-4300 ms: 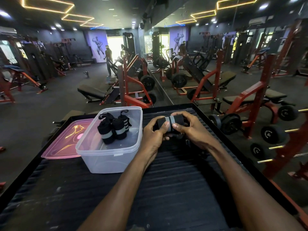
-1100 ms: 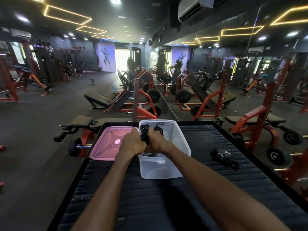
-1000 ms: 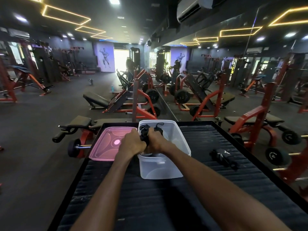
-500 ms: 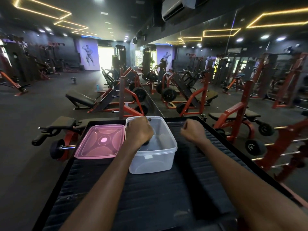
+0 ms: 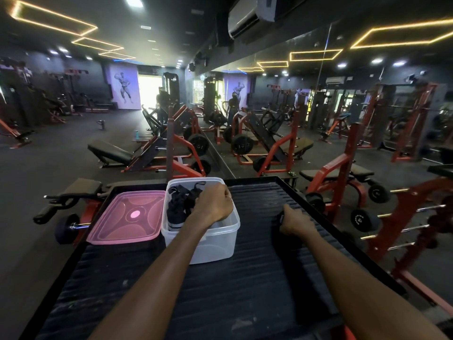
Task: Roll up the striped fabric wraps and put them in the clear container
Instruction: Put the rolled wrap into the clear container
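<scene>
The clear container (image 5: pixel 215 244) stands on the black ribbed table (image 5: pixel 245 295). Several rolled black wraps with grey stripes (image 5: pixel 177 209) lie in its left half. My left hand (image 5: pixel 213 204) reaches into the container's right half, knuckles up and fingers curled downward. The hand itself hides whatever is under it. To the right, my right hand (image 5: pixel 294 223) lies on the table and its fingers curl round a loose dark wrap (image 5: pixel 280 217), of which only a small black end shows.
A pink lid (image 5: pixel 127 217) lies flat to the left of the container. The table has a raised black rim. A dumbbell (image 5: pixel 66 227) and red gym machines stand close to the left and right edges. A mirror wall runs behind.
My right hand has left the container, moved right and come down on the loose wrap. My left hand has stayed in the container, and the rolled wraps beside it now show.
</scene>
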{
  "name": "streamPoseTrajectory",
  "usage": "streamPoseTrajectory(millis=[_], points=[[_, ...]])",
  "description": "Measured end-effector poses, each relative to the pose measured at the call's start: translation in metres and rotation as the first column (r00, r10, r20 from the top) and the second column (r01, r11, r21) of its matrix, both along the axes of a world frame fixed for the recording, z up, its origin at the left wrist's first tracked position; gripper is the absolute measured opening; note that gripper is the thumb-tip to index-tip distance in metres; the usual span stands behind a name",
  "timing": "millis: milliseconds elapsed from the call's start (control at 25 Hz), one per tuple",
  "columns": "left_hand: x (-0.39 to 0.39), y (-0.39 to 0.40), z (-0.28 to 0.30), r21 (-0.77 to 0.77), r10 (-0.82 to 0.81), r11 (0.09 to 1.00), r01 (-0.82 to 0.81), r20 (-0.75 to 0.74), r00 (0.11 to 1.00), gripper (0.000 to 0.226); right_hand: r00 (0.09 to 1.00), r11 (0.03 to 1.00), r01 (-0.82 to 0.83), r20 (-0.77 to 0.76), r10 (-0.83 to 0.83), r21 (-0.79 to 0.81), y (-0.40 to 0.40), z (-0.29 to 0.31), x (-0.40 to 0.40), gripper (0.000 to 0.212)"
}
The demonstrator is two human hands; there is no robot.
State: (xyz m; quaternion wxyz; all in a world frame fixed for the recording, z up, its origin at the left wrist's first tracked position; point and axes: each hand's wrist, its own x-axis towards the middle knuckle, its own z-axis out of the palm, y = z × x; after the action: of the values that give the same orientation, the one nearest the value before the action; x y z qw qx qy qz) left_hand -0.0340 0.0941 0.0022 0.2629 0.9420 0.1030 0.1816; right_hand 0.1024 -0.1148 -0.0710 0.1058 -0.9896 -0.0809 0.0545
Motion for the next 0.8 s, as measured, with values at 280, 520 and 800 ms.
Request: streamPoseTrajectory(millis=[280, 520, 800], points=[[0.002, 0.008, 0.004, -0.182, -0.102, 0.977, 0.108, 0.041, 0.994, 0.014, 0.986, 0.574, -0.048, -0.052, 0.156, 0.818, 0.009, 0.046, -0.009, 0.014], [-0.002, 0.017, 0.014, -0.444, -0.244, 0.87, 0.216, -0.006, 0.97, 0.044, 0.931, 0.409, -0.074, -0.084, 0.356, 0.909, 0.051, 0.081, -0.033, 0.017], [-0.018, 0.051, 0.003, -0.343, -0.058, 0.938, 0.046, -0.025, 0.998, 0.023, 0.934, 0.484, -0.267, 0.1, 0.344, 0.833, 0.107, 0.084, -0.047, 0.042]])
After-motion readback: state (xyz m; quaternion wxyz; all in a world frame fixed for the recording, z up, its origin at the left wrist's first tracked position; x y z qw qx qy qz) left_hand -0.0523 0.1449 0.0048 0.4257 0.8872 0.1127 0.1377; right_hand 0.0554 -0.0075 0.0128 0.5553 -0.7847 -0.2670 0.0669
